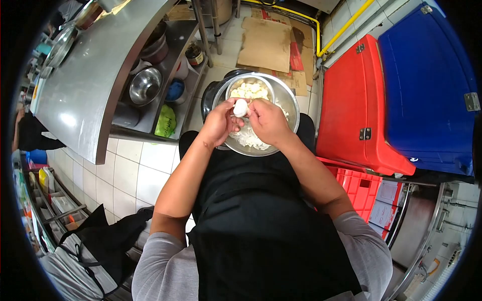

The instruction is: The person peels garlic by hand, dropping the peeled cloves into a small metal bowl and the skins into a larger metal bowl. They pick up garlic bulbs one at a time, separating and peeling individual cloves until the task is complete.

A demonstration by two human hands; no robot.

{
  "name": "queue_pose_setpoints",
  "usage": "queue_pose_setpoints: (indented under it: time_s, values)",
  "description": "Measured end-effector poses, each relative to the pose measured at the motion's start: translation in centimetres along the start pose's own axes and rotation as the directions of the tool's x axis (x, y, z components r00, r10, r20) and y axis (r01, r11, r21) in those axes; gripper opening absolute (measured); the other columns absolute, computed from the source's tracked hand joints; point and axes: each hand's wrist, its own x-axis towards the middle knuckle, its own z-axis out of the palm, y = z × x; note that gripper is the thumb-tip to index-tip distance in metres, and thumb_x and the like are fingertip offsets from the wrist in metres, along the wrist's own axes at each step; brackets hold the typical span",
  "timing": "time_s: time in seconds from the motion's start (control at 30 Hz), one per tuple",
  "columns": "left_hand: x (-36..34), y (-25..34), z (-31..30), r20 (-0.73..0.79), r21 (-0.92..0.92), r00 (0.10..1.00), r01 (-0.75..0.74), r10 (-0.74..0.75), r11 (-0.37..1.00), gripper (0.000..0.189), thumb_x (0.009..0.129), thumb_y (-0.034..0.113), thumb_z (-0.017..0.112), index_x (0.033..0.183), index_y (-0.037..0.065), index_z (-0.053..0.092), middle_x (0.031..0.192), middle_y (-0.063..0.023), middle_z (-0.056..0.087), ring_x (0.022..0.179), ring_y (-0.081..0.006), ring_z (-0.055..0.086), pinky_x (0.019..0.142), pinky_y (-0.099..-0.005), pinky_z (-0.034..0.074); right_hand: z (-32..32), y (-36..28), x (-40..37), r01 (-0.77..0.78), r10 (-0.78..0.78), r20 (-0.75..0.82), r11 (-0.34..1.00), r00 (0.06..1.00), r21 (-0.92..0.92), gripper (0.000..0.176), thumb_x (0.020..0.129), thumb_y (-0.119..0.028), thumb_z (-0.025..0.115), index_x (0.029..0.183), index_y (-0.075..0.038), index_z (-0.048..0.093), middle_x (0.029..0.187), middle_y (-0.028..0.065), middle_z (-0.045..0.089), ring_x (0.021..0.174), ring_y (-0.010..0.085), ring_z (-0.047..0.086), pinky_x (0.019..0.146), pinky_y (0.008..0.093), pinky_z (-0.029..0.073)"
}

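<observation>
A white garlic bulb [241, 108] is held between my two hands over a large metal bowl [292, 105]. My left hand [220, 124] supports the bulb from the left with its fingers curled under it. My right hand [271, 123] pinches the bulb's right side, with thumb and fingertips together. Inside the large bowl, at its far side, sits a smaller metal bowl [272, 90] with pale peeled garlic cloves [249, 91]. Below my hands, papery white garlic skins [251, 139] lie in the large bowl.
To the left stands a steel table [75, 75] with a lower shelf holding a metal bowl [145, 86] and a green bag [165, 122]. Red [351, 100] and blue [427, 75] cool boxes stand at right. Flattened cardboard [264, 44] lies ahead. Another person [80, 266] is at lower left.
</observation>
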Motion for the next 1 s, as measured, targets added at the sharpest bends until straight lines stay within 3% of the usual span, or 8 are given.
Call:
queue_pose_setpoints:
  time_s: [0.2,0.4,0.43,0.6,0.73,0.83,0.87,1.0]
  values:
    - [1.0,-1.7,0.9,-0.164,0.356,0.968,-0.123,0.192,0.926,0.039,0.113,0.041,0.046,0.103,0.008,0.063,0.075,-0.0016,0.057,0.055,-0.0117,0.045,0.05,-0.0283,0.034,0.4,-0.1,0.4,0.096,-0.089,0.07,0.989,0.994,-0.111,0.005,0.093,-0.002,0.063,0.09,-0.001,0.059,0.083,0.016,0.065,0.074,0.0321,0.067,0.069,0.0431,0.053]
    - [0.8,0.4,-0.6,0.007,0.083,0.999,0.04,-0.041,0.996,0.047,0.113,0.046,0.04,0.104,0.006,0.063,0.07,-0.0033,0.054,0.052,-0.0096,0.04,0.045,-0.0261,0.029,0.6,0.7,1.2,-0.244,0.257,0.066,0.761,0.964,0.601,0.008,0.096,-0.005,0.059,0.088,-0.002,0.057,0.077,0.0068,0.057,0.075,0.0108,0.057,0.068,0.0326,0.048]
    - [0.6,0.9,-1.0,0.178,-0.006,0.978,0.109,-0.106,0.994,0.048,0.113,0.047,0.038,0.105,0.006,0.063,0.07,-0.0042,0.054,0.052,-0.0088,0.04,0.045,-0.025,0.028,-0.2,1.3,1.7,-0.322,0.319,0.087,0.827,0.944,0.46,0.009,0.096,-0.006,0.059,0.087,-0.003,0.057,0.076,0.0051,0.056,0.075,0.0109,0.056,0.067,0.0324,0.047]
    - [0.8,0.5,-2.0,0.061,-0.234,0.998,0.048,-0.035,0.971,0.056,0.115,0.055,0.043,0.106,0.004,0.064,0.085,-0.0136,0.068,0.055,-0.0094,0.041,0.049,-0.0238,0.037,-1.7,5.8,1.6,-0.442,0.431,0.148,0.896,0.89,0.052,0.01,0.094,-0.011,0.061,0.087,-0.004,0.062,0.074,0.0057,0.057,0.072,0.0172,0.056,0.068,0.0354,0.048]
    - [0.6,-0.1,-2.3,-0.099,-0.06,0.993,0.052,-0.058,0.997,0.05,0.116,0.051,0.042,0.109,0.006,0.065,0.094,-0.011,0.07,0.059,-0.0097,0.045,0.053,-0.0244,0.039,-2.6,5.8,-1.0,-0.211,0.408,0.568,0.9,0.715,-0.382,0.017,0.094,-0.019,0.068,0.095,-0.004,0.076,0.09,0.0194,0.076,0.088,0.0382,0.074,0.081,0.0476,0.058]
    - [0.4,-0.3,-1.2,-0.226,0.088,0.973,0.066,-0.044,0.994,0.037,0.117,0.041,0.044,0.112,0.009,0.063,0.091,-0.0051,0.069,0.063,-0.009,0.047,0.057,-0.0234,0.041,-2.2,4.2,-2.1,-0.141,0.497,0.53,0.806,0.687,-0.575,0.021,0.094,-0.023,0.07,0.104,-0.007,0.079,0.102,0.0216,0.077,0.098,0.0434,0.074,0.088,0.0509,0.058]
    - [0.5,-0.6,-1.3,-0.222,0.089,0.974,0.069,-0.048,0.994,0.037,0.117,0.041,0.044,0.112,0.009,0.063,0.091,-0.0051,0.069,0.063,-0.009,0.047,0.057,-0.0234,0.041,-1.3,5.0,-2.8,-0.247,0.405,0.367,0.879,0.837,-0.407,0.02,0.093,-0.019,0.075,0.109,-0.006,0.076,0.1,0.0178,0.078,0.089,0.0347,0.076,0.082,0.0455,0.059]
    - [0.6,-1.3,-1.5,-0.142,0.21,0.99,0.017,0.014,0.978,0.025,0.115,0.033,0.05,0.115,0.012,0.064,0.093,0.0015,0.064,0.069,-0.0072,0.048,0.063,-0.0236,0.041,-0.2,2.1,-0.6,-0.419,0.388,0.17,0.878,0.906,0.232,0.025,0.093,-0.004,0.08,0.116,0.0,0.069,0.088,0.0079,0.074,0.076,0.0118,0.068,0.072,0.0294,0.057]
